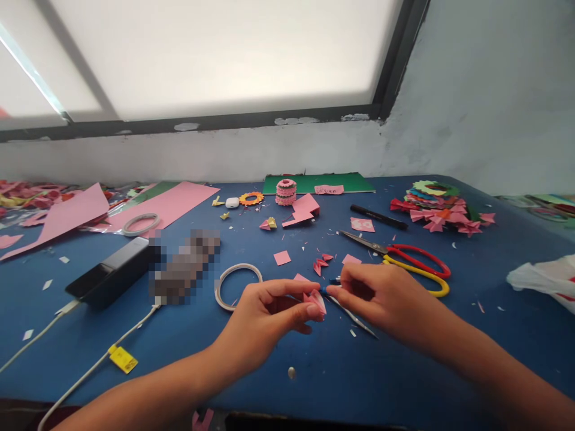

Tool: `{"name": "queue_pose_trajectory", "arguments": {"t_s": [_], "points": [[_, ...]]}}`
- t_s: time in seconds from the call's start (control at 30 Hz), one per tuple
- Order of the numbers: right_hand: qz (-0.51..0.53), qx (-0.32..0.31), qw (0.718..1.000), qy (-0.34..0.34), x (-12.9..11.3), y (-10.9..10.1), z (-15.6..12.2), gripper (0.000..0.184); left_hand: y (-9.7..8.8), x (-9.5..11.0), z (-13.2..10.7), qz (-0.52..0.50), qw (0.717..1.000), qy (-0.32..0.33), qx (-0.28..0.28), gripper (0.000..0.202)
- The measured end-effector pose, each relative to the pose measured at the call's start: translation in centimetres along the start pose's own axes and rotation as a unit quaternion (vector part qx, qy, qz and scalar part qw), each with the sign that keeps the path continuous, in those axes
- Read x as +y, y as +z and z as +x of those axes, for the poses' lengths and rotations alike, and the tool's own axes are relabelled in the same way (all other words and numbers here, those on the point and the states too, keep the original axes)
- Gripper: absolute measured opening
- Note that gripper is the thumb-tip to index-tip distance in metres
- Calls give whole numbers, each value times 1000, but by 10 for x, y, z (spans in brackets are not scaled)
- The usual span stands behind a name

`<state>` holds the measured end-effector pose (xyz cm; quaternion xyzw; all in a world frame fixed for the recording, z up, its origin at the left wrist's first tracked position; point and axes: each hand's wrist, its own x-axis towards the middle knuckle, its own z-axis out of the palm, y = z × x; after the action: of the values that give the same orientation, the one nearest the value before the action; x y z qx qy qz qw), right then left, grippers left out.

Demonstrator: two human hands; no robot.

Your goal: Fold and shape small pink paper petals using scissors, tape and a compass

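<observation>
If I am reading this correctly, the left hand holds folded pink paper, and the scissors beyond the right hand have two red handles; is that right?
Not quite: the scissors have one red handle and one yellow handle, as the head view shows, not two red ones. The left hand does hold folded pink paper, and the scissors lie beyond the right hand.

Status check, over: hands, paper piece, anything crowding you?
Left hand pinching pink folded paper. Right hand fingertips close beside it, grip unclear. Scissors lying just beyond right hand.

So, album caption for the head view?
Left hand holding folded pink paper, right hand close by, scissors on blue table.
</observation>
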<state>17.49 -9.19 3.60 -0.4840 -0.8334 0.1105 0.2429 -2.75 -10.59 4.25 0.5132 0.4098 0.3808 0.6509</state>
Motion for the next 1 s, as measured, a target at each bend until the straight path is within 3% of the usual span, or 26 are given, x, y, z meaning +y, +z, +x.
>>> {"name": "queue_pose_trajectory", "arguments": {"t_s": [0.07, 0.17, 0.37, 0.6, 0.7, 0.83, 1.0], "points": [[-40, -108, 992, 42, 8, 3, 1, 33, 0, 1, 0, 1, 1000, 4, 6, 19], [-58, -170, 982, 53, 15, 10, 1, 27, 1, 2, 1, 3, 1000, 8, 17, 19], [-43, -157, 985, 56, 22, 15, -1, 13, 3, 4, 1, 7, 1000, 14, 24, 16], [2, -156, 984, 81, 18, 2, 5, 18, 0, 3, 1, -16, 1000, 7, 13, 17], [123, -112, 979, 122, 13, -8, 9, 13, 0, 2, -1, -17, 1000, 0, 5, 18], [357, 34, 927, 109, 1, -13, 7, 18, 1, 3, -2, -13, 1000, -9, 4, 20], [417, 185, 889, 40, -21, -6, -4, 14, 1, 4, 0, -46, 999, -23, -14, 17]]}}
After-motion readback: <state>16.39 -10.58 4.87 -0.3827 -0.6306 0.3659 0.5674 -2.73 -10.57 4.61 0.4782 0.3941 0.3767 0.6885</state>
